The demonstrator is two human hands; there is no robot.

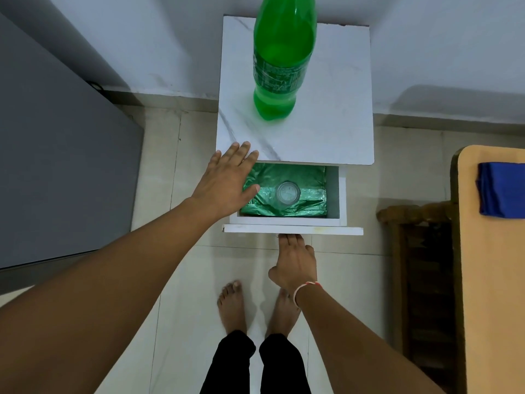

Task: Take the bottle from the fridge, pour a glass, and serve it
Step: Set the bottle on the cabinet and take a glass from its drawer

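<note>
A tall green plastic bottle [279,61] stood upright on a small white marble-patterned cabinet [326,115]. Its white drawer [292,230] was pulled out, with a clear drinking glass [287,193] on shiny green foil lining [287,174]. The left hand [227,182] hovered flat, fingers spread, over the drawer's left edge; the right hand [295,261] touched the drawer front.

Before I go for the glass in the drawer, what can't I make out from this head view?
- Bottle: cap and neck cut off by the top edge.
- Right hand: fingertips hidden under the drawer front.
- Drawer's left part: covered by the left hand.
- Glass: seen from above, contents unclear.
</note>
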